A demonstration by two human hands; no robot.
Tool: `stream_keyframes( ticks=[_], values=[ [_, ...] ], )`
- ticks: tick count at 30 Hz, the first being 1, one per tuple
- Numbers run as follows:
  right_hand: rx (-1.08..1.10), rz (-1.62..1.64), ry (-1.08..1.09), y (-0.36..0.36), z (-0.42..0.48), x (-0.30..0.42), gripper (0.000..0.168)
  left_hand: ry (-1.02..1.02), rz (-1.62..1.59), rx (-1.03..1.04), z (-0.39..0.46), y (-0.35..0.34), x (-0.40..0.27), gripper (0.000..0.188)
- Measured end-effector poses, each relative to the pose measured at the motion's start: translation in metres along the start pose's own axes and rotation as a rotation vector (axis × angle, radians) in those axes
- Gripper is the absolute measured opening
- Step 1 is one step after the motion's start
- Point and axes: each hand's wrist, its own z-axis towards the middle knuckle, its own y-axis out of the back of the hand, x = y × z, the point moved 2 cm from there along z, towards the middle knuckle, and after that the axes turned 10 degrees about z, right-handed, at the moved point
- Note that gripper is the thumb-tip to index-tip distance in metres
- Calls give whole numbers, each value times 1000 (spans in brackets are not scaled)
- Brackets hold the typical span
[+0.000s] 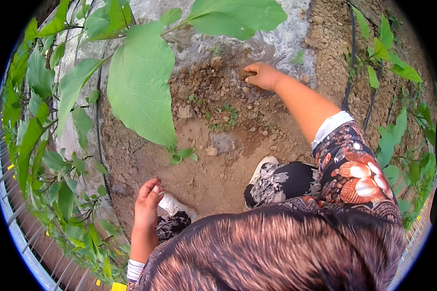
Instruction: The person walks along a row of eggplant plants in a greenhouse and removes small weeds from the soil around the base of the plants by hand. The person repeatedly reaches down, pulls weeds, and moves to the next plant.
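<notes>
My right hand [264,76] reaches down to the ground at the upper middle, its fingers curled around or against a brown clump of soil [248,74]. The clump lies at the edge of a translucent plastic mulch film [200,47] with dirt on it. Loose crumbly soil [200,83] is heaped to the left of that hand. My left hand [150,198] is raised above my left shoe [174,205], fingers bent and partly together; its palm is largely hidden, and no object shows in it. A large green leaf [144,83] hangs between the camera and the soil.
Leafy broad-leaved plants [65,167] crowd the left side, with more plants [397,134] at the right. Black drip irrigation lines [99,120] run along both sides. Small weeds [224,116] grow in the soil before me. My right shoe [261,171] stands on bare earth.
</notes>
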Motion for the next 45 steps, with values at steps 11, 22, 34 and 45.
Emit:
stream_keyframes(
  ticks=[11, 22, 34, 45],
  values=[
    [-55, -571, 338, -40, -64, 11, 52, -144, 115, 51, -2, 24, 4, 32],
    [-361, -350, -95, 84, -19, -57, 46, -140, 114, 16, -9, 28, 2, 34],
    [-89, -535, -271, 56, 13, -47, 43, -145, 116, 11, -9, 6, 1, 33],
    [-115, -426, -117, 53, 4, -65, 35, -174, 123, 15, -6, 6, -7, 33]
  ],
)
